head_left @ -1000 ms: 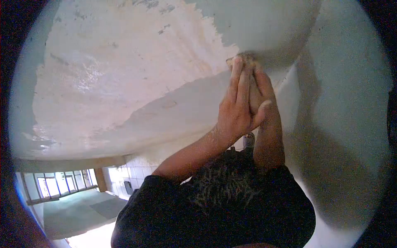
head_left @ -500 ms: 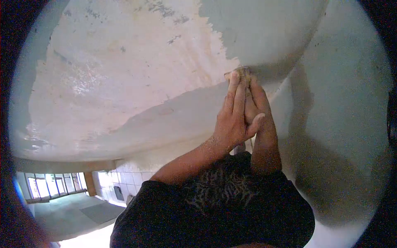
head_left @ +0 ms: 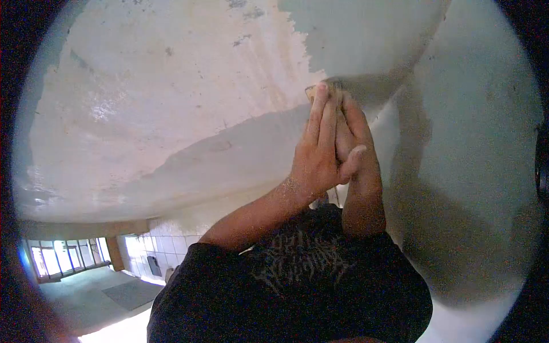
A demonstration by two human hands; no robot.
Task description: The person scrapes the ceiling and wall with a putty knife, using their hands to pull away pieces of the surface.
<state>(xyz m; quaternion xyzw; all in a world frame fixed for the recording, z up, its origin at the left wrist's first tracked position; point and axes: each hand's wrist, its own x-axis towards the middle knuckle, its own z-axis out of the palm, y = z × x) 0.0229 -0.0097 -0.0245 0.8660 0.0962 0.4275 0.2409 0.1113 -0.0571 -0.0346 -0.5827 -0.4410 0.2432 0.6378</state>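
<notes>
Left hand (head_left: 321, 151) stacked over right hand (head_left: 361, 146), straight fingers pressed together, flattening a brown gritty pad (head_left: 320, 87) against rough, patchy plaster (head_left: 171, 97).

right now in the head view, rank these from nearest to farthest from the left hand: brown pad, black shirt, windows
1. brown pad: top centre, pressed to the wall under the fingertips of the left hand.
2. black shirt: below the hand, bottom centre.
3. windows: far off at lower left.
</notes>
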